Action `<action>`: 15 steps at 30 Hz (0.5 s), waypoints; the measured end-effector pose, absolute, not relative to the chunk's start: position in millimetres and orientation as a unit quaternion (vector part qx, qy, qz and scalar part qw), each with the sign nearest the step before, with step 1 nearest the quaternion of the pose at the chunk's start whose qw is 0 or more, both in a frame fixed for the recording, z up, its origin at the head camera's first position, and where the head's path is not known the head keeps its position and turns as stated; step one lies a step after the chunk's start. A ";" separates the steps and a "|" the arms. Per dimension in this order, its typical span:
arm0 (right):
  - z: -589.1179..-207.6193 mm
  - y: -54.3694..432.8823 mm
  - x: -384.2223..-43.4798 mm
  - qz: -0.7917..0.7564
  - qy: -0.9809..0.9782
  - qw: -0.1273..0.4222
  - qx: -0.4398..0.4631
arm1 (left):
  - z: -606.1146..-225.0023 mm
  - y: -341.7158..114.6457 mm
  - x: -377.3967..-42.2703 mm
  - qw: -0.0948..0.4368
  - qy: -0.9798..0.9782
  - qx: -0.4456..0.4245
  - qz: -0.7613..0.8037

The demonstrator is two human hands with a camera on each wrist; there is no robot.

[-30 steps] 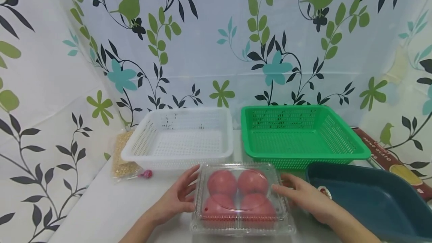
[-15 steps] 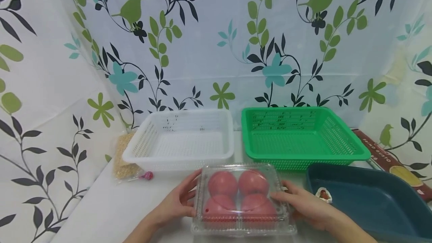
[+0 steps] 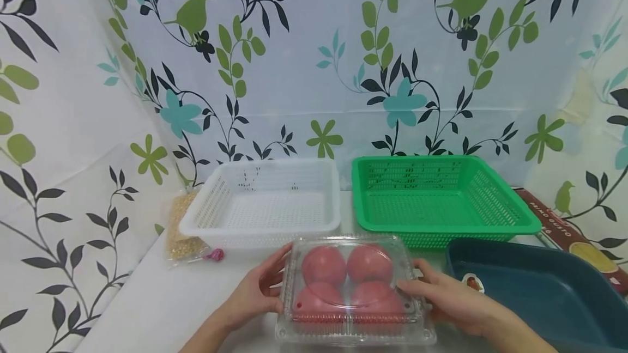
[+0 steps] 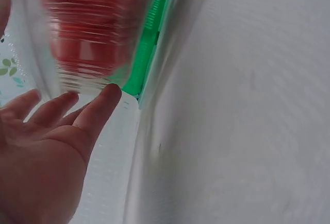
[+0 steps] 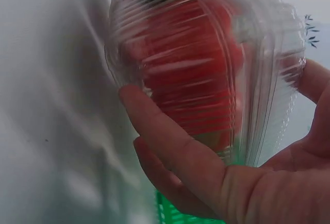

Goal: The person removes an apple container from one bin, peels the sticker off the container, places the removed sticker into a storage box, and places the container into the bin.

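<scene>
A clear plastic clamshell box (image 3: 353, 335) with several round red fruits (image 3: 324, 267) inside is held between both hands at the front centre in the head view. My left hand (image 3: 252, 294) holds its left side, the fingertips under the edge in the left wrist view and the thumb (image 4: 4, 5) at the flange. On the opposite side, my right hand (image 3: 453, 299) grips the box with its thumb over the rim. Its fingers (image 5: 175, 139) reach along the underside in the right wrist view. Both wrist views show the box raised over the white table (image 4: 247, 105).
Behind the box stand a white basket (image 3: 260, 227) and a green basket (image 3: 446, 229). A dark blue tray (image 3: 539, 293) sits at right, beside a brown package (image 3: 564, 227). At left lie a bag of pale grains (image 3: 181, 233) and a pink lollipop (image 3: 216, 255).
The clamshell box tilts very slightly, its front edge coming a little nearer. Both hands keep their hold and barely move. The head view shifts a little.
</scene>
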State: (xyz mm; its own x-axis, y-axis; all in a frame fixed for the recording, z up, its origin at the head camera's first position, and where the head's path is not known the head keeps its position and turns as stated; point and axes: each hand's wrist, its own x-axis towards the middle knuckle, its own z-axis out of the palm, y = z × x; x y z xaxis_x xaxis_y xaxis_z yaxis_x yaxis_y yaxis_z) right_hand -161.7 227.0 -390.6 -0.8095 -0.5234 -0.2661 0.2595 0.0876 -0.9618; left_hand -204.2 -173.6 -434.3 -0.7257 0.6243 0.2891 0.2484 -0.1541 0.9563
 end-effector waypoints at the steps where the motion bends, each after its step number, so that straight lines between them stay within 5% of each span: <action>1: -388.7 228.3 -161.3 -0.667 0.678 0.292 -0.100 | -432.5 -173.1 -204.2 0.134 0.636 0.345 0.677; 15: -369.4 237.2 -159.5 -0.663 0.671 0.298 -0.144 | -415.3 -173.7 -201.1 0.090 0.629 0.371 0.677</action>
State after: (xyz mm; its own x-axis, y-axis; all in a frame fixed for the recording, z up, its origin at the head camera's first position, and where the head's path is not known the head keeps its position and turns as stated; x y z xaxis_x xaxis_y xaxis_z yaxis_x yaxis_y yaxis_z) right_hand -159.5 237.2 -369.4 -0.7810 -0.5888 -0.2081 0.2008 0.0788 -0.9765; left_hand -201.1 -173.7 -415.3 -0.7082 0.5887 0.3898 0.3454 -0.1927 0.9185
